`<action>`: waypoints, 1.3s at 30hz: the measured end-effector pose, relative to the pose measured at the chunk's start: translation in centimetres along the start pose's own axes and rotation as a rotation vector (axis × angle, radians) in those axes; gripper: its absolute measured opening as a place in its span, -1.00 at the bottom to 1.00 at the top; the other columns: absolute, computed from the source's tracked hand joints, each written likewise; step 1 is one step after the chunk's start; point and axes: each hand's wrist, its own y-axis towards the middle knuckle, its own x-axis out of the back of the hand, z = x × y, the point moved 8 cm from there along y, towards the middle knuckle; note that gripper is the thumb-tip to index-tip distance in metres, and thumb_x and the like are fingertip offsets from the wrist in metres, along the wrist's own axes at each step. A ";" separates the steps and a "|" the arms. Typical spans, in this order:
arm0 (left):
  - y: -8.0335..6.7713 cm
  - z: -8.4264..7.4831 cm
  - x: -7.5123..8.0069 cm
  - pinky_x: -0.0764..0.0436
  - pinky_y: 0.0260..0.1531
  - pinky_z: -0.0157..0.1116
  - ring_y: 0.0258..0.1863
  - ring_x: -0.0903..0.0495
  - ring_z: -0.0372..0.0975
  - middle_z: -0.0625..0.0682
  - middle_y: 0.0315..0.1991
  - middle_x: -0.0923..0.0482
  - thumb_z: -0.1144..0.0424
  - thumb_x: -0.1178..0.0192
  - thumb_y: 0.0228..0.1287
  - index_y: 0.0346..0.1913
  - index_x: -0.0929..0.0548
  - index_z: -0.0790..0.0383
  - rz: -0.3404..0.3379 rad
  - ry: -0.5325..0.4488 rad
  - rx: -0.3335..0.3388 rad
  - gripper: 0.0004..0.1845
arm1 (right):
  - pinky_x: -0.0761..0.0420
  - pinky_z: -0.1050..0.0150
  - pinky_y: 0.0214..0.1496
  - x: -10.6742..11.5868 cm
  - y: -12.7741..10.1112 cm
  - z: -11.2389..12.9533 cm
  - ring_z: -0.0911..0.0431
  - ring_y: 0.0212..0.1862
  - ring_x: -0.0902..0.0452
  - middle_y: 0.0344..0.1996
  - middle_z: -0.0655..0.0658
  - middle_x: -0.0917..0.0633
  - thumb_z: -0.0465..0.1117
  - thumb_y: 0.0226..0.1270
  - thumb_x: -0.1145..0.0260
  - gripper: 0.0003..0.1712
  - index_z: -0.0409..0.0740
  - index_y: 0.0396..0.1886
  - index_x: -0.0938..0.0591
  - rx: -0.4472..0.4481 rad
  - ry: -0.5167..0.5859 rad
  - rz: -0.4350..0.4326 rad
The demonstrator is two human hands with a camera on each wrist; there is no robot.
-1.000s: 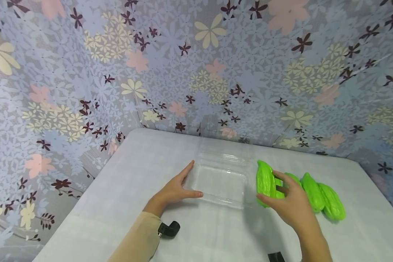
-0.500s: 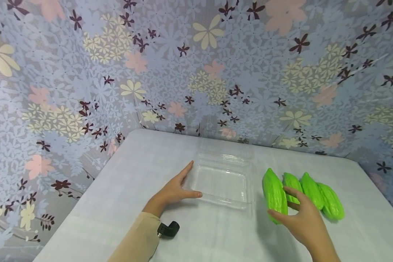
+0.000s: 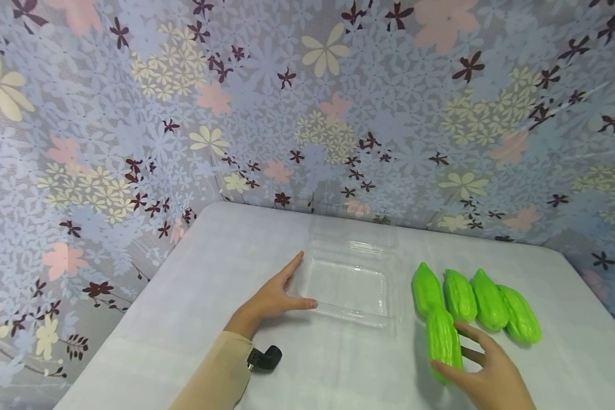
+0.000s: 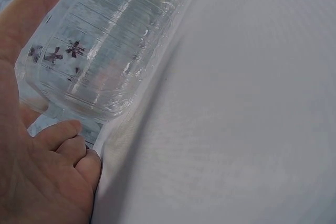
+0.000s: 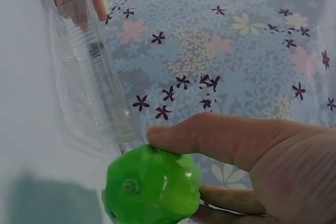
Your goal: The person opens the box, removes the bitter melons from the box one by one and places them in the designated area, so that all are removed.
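My right hand (image 3: 492, 364) holds a bright green, ridged bitter melon (image 3: 443, 344) between thumb and fingers, near the table's front right. In the right wrist view, the thumb lies over the bitter melon (image 5: 152, 187) and its blunt end faces the camera. Several more bitter melons (image 3: 489, 299) lie side by side just beyond it; the held one overlaps the leftmost bitter melon (image 3: 426, 285). A clear plastic box (image 3: 345, 287) with its lid raised at the back stands mid-table. My left hand (image 3: 269, 293) is at its left side, thumb and forefinger stretched apart, the other fingers loosely bent (image 4: 71, 148).
A white cloth covers the table (image 3: 205, 285). Flower-patterned fabric (image 3: 287, 114) rises behind it and at the sides. A black camera mount (image 3: 265, 359) sits at the left wrist.
My right hand has carried the bitter melon from beside the box toward the right and the front edge, uncovering the leftmost bitter melon on the table. The left hand and box stay put.
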 end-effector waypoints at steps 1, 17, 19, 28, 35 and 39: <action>0.0 0.0 0.0 -0.07 0.48 -0.20 0.55 0.12 -0.27 -0.26 0.59 0.14 -0.09 -0.59 -0.03 0.63 0.06 -0.28 0.000 0.000 0.001 0.25 | -0.65 -0.21 -0.04 -0.1 -0.1 -0.3 -0.51 0.29 -0.29 0.45 -0.52 -0.14 0.34 -0.07 -0.59 0.40 -0.33 0.55 -0.11 -0.006 0.000 0.010; 0.0 0.0 0.1 -0.07 0.49 -0.17 0.56 0.11 -0.22 -0.22 0.60 0.12 -0.02 -0.60 0.00 0.63 0.06 -0.25 -0.009 0.005 0.012 0.25 | -0.65 -0.20 -0.04 -1.5 0.1 -2.2 -0.48 0.24 -0.39 0.40 -0.52 -0.25 0.31 -0.05 -0.60 0.33 -0.40 0.48 -0.20 -0.019 -0.004 0.050; 0.0 0.1 0.1 -0.06 0.49 -0.17 0.56 0.11 -0.23 -0.23 0.60 0.13 -0.01 -0.60 0.00 0.64 0.06 -0.22 -0.010 0.005 0.010 0.25 | -0.64 -0.21 -0.03 -1.5 0.1 -2.2 -0.48 0.23 -0.39 0.40 -0.51 -0.25 0.31 -0.06 -0.60 0.33 -0.40 0.48 -0.20 -0.016 -0.003 0.047; 0.0 0.0 0.0 -0.06 0.48 -0.19 0.56 0.11 -0.23 -0.23 0.59 0.12 -0.04 -0.59 0.00 0.61 0.07 -0.35 -0.006 0.003 0.013 0.24 | -0.63 -0.23 -0.03 -1.6 0.0 -2.3 -0.50 0.24 -0.36 0.40 -0.54 -0.22 0.30 -0.02 -0.58 0.32 -0.41 0.49 -0.19 -0.027 -0.006 0.055; 0.0 -0.1 0.0 -0.06 0.49 -0.18 0.56 0.11 -0.23 -0.23 0.59 0.13 -0.01 -0.59 0.01 0.61 0.07 -0.37 -0.009 0.001 0.013 0.23 | -0.63 -0.25 -0.02 -1.5 0.0 -2.4 -0.49 0.23 -0.38 0.40 -0.54 -0.23 0.30 0.00 -0.58 0.29 -0.40 0.49 -0.21 -0.020 -0.025 0.041; -0.1 -0.1 0.0 -0.05 0.49 -0.16 0.56 0.12 -0.20 -0.22 0.60 0.12 -0.03 -0.59 -0.01 0.62 0.06 -0.33 -0.010 -0.004 0.007 0.24 | -0.65 -0.21 -0.03 -1.4 0.1 -2.7 -0.49 0.27 -0.35 0.43 -0.52 -0.20 0.30 0.03 -0.55 0.28 -0.33 0.52 -0.18 -0.023 0.015 0.037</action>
